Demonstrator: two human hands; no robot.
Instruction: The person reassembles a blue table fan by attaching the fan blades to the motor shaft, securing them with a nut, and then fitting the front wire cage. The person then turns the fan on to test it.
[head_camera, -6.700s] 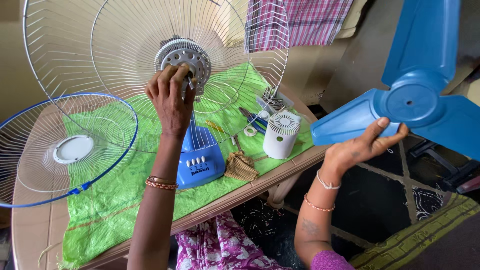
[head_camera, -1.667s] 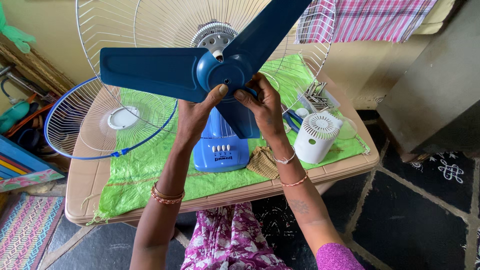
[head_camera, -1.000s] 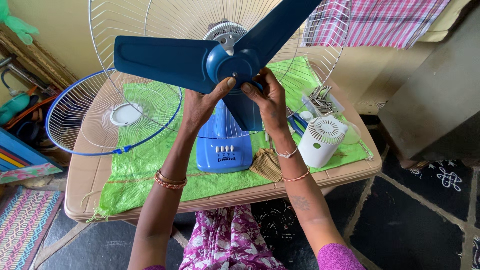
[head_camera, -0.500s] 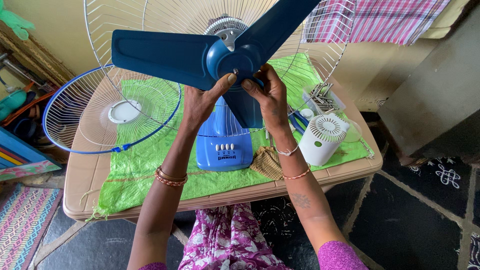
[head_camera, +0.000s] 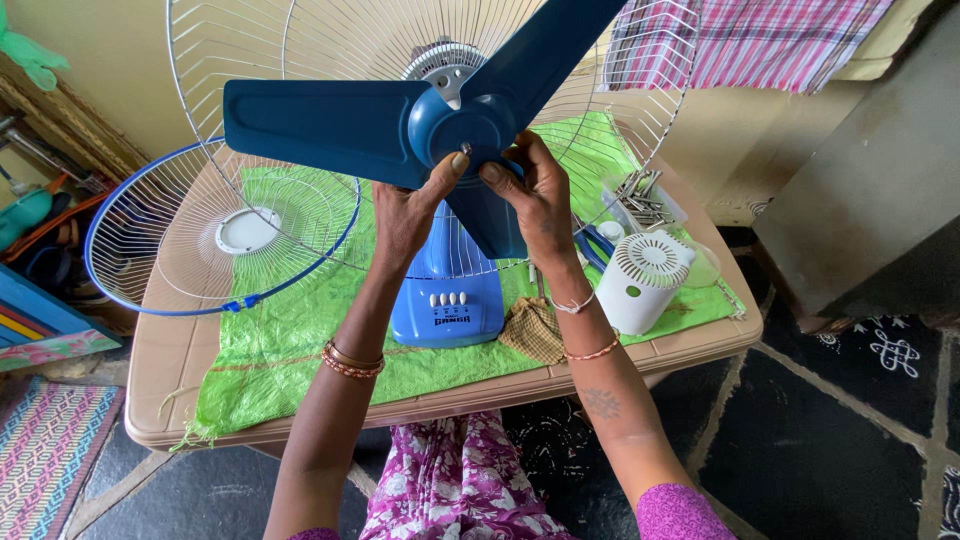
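A dark blue three-blade fan blade (head_camera: 330, 125) is held up in front of the fan's motor hub (head_camera: 445, 62), inside the white wire rear guard (head_camera: 230, 60). My left hand (head_camera: 405, 215) grips the blade's round centre from below on the left, thumb on the hub face. From the right, my right hand (head_camera: 540, 200) grips the same centre. The fan's blue base (head_camera: 447, 310) with push buttons stands on the table under my hands.
A beige plastic table (head_camera: 170, 370) carries a green sheet (head_camera: 290, 345), a blue-rimmed wire front guard (head_camera: 215, 235) at the left, a white vented motor cover (head_camera: 640, 280), a checked cloth (head_camera: 532, 330), pliers and a box of metal clips (head_camera: 645, 195). Dark stone floor lies at the right.
Earlier my right hand held the blade far off to the right while my left touched the hub. Now both hands hold it at the hub; over the last second it barely shifts.
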